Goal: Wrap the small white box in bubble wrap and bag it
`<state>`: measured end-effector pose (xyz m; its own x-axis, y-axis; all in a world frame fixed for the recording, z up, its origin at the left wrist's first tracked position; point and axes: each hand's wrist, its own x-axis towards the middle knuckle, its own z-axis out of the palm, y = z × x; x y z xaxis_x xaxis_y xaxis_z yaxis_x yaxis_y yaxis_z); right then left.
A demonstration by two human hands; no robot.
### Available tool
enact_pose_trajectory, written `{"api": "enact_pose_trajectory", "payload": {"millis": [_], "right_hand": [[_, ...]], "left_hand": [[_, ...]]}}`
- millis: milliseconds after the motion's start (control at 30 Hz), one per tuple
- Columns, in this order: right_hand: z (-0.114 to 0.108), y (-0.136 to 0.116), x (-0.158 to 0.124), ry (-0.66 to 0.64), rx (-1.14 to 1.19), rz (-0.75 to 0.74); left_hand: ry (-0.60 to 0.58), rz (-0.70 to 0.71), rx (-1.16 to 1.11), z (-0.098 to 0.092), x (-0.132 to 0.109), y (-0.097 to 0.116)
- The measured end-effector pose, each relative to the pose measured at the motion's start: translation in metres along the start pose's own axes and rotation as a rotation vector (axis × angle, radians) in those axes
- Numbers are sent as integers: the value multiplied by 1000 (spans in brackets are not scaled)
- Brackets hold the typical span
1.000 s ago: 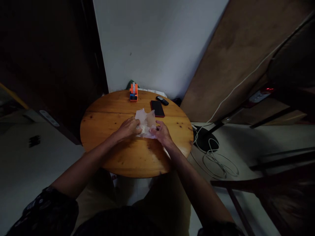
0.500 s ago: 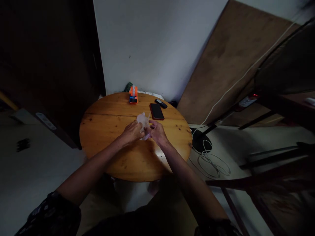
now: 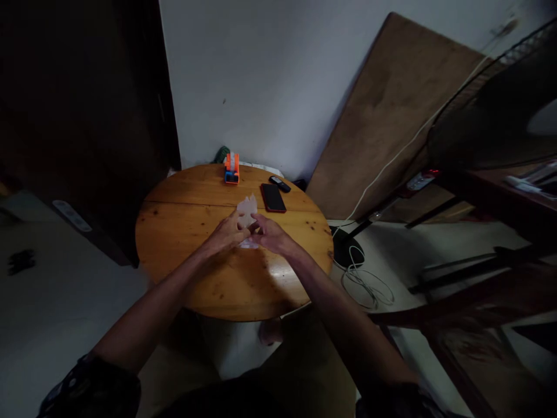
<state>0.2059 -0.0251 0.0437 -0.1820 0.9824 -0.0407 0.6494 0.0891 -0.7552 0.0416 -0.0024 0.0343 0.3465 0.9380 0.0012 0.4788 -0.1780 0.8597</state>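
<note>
A crumpled, whitish, thin sheet lies near the middle of the round wooden table, partly covered by my fingers. My left hand is on its left side, fingers closed on its edge. From the right, my right hand meets it, thumb and fingers pinching the sheet's lower part. The fingertips of both hands are close together over the sheet. Whether anything lies inside the sheet cannot be made out.
Behind the hands lie a dark phone with a red edge, a black remote and an orange and blue tape dispenser. A wall rises behind the table; a coiled cable and fan stand are at right.
My right hand's fingers have drawn in closer to my left hand, and the sheet lies flatter between them. The whole view has shifted slightly.
</note>
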Motion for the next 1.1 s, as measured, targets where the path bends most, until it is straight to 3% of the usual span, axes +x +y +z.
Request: {"api": "enact_pose_trajectory", "payload": {"millis": [167,333,467,600,733,867,933,1100], "right_hand": [[7,-9,3,72,-312,-40],[-5,11,-2,-25,6,-122],[-20,37,9,155,277,-121],[-19,51,31,289,256,-206],[-8,59,48,266,168,-328],[-3,69,56,211,46,-443],[-3,74,58,193,-3,-490],[1,80,61,156,-6,-554]], "left_hand": [[81,7,-135,13,1,-10],[127,64,12,22,4,-18],[120,127,188,16,8,-21],[73,236,192,10,12,-23],[-18,158,81,13,11,-24],[15,119,107,17,7,-21],[66,166,161,18,5,-19],[124,437,283,20,1,-19]]}}
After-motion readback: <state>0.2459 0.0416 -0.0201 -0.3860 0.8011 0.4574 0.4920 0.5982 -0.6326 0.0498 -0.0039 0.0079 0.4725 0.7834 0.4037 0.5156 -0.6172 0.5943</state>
